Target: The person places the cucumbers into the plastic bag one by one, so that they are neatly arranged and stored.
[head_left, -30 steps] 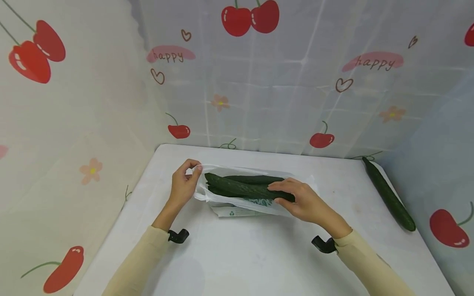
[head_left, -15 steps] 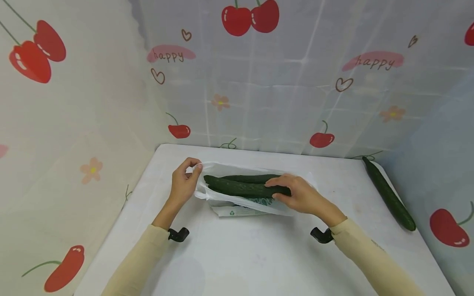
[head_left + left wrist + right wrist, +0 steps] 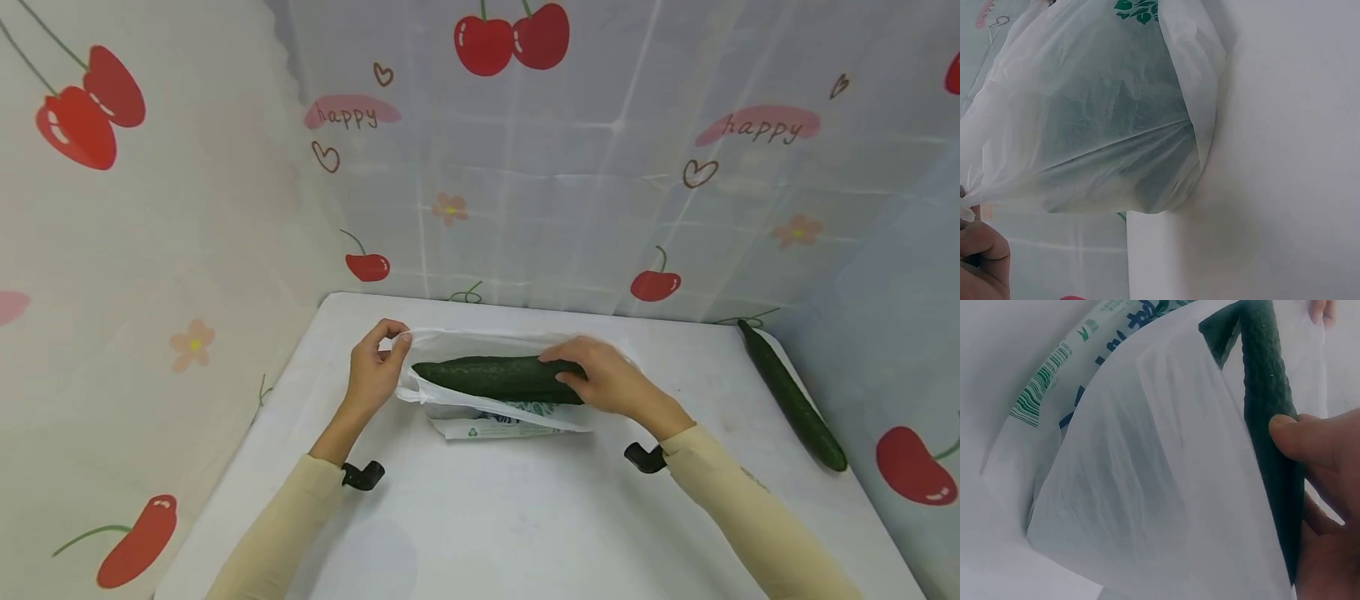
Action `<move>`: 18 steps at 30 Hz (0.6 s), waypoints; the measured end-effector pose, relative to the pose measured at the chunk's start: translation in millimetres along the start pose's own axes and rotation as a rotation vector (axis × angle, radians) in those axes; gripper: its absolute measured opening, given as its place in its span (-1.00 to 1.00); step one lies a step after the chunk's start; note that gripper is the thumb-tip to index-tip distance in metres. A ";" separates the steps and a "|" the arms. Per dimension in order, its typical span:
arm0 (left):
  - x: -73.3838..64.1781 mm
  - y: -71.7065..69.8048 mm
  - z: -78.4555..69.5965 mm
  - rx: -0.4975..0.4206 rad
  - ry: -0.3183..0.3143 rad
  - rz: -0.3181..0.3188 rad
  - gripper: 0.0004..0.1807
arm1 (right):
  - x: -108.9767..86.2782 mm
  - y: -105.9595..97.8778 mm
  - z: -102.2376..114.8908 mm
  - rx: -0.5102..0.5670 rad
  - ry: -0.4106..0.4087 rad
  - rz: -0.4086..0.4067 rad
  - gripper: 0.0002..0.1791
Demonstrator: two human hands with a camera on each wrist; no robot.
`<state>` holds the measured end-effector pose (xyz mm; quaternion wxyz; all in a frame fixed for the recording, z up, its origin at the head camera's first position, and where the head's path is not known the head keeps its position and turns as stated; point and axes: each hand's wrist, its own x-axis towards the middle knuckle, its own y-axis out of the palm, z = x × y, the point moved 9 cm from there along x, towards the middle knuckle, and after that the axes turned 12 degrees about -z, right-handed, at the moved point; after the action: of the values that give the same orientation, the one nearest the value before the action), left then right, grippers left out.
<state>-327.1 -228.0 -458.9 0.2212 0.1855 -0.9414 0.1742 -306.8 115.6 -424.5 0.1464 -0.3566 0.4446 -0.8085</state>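
In the head view, a white plastic bag (image 3: pixel 457 427) with green print lies on the table, its mouth facing up. My left hand (image 3: pixel 372 373) pinches the bag's left rim between thumb and fingers. My right hand (image 3: pixel 621 385) grips the right end of a dark green cucumber (image 3: pixel 487 377) lying along the bag's mouth. From the right wrist, the thumb presses this cucumber's side, and the tip of another cucumber (image 3: pixel 1219 332) shows beside it. Dark shapes show through the bag's thin film (image 3: pixel 1122 106) in the left wrist view.
One more cucumber (image 3: pixel 795 404) lies at the right edge of the white table (image 3: pixel 487 517). Cherry-printed curtains (image 3: pixel 525 200) hang close behind the table and along both sides.
My right hand has moved slightly left and up with the cucumber. The other cucumbers in the bag's mouth have dropped out of sight in the head view. The left hand keeps its hold.
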 end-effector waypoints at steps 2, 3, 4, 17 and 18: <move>-0.1 0.0 0.9 0.000 -0.003 0.001 -0.86 | 1.3 0.1 -3.1 0.013 0.010 -0.008 -0.53; 0.0 -0.1 1.1 -0.001 -0.005 0.001 -0.86 | 2.0 0.1 -4.1 0.022 0.008 -0.013 -0.53; 0.2 -0.3 0.8 0.000 -0.004 0.001 -0.86 | 2.8 0.3 -5.0 0.033 0.005 -0.018 -0.54; 1.0 -0.1 -1.2 -0.015 0.008 -0.009 -0.85 | 4.5 21.5 -34.1 0.073 0.098 0.011 -0.58; 0.9 0.3 -1.5 -0.016 0.007 -0.007 -0.85 | 3.4 22.9 -36.1 0.065 0.114 0.021 -0.58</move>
<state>-327.4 -227.4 -457.3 0.2266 0.1864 -0.9413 0.1666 -336.5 123.0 -454.5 0.1409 -0.3005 0.4294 -0.8399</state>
